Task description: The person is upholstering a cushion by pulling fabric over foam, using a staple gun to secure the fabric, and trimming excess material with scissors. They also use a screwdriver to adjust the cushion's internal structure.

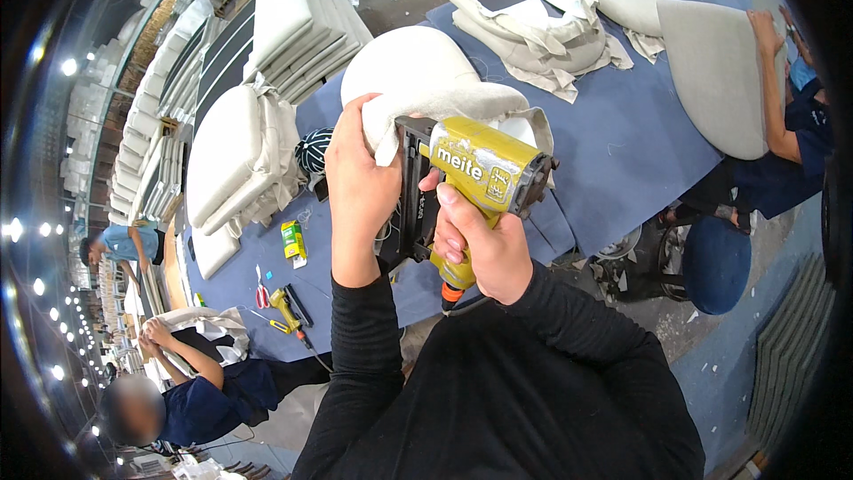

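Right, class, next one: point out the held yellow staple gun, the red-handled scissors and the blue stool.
Yellow staple gun [484, 164]: head view, on its yellow body.
Red-handled scissors [262, 295]: head view, on the red handles.
Blue stool [716, 265]: head view, on its seat.

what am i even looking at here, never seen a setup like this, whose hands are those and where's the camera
There is no machine arm here: these are a person's bare hands in black sleeves. The single picture comes from a wide fisheye camera on that person's head, looking down, so straight edges bend. The right hand holds a yellow staple-gun-like tool; the left hand grips the cloth edge of a pale cushion. The blue table also bears red-handled scissors, a small green-and-yellow box and more cushions. Other people work nearby.
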Demonstrator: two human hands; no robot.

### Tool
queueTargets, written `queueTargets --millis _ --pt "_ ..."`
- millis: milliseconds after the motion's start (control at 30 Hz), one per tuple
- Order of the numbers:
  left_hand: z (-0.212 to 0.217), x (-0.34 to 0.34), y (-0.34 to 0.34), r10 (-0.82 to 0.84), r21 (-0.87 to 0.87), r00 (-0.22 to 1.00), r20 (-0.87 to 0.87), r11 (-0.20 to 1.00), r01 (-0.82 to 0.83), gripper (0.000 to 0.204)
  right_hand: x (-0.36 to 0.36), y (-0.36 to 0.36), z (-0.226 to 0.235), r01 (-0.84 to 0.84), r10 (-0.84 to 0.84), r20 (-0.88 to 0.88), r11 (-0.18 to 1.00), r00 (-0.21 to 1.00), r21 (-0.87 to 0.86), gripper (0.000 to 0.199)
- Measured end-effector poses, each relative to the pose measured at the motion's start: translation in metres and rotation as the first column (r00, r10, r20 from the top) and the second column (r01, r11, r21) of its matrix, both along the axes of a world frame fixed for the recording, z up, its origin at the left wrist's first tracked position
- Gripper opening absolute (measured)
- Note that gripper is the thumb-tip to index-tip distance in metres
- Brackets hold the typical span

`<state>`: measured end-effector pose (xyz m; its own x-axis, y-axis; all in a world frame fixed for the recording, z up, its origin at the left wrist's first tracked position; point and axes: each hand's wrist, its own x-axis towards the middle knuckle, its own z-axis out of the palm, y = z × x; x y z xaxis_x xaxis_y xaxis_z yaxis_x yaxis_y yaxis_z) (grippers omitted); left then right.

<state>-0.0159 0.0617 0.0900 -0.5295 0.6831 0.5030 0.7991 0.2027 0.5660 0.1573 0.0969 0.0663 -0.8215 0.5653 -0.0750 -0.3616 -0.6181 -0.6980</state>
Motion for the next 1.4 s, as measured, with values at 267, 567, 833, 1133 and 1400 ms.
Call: queueTargets --millis 267,567,833,1133,1400 --pt "-0.001 0.003 -0.003 -0.012 0.004 1.0 0.007 1.0 0.012 0.034 0.007 0.001 0.003 -0.056 0.056 0.026 0.998 0.998 0.028 0.028" --pt "-0.007 -0.002 -0.006 -0.047 0.027 0.997 0.067 0.999 0.045 0.037 0.008 0.004 0.003 -0.122 0.121 0.084 0.993 0.989 0.003 0.027" --pt "-0.004 -0.011 -0.012 -0.01 0.082 0.985 0.171 0.997 -0.004 0.048 0.052 0.068 -0.024 -0.261 0.188 0.275 0.93 0.943 0.257 0.031" --pt "-0.006 -0.013 -0.048 -0.221 0.121 0.972 0.08 0.97 0.21 0.06 0.151 0.155 -0.263 -0.519 -0.618 0.751 0.573 0.234 0.634 0.07" --pt "-0.013 0.008 -0.031 -0.293 0.116 0.939 -0.179 0.942 0.316 0.064 0.168 0.231 -0.358 0.033 -0.669 0.52 0.63 0.53 0.776 0.074"
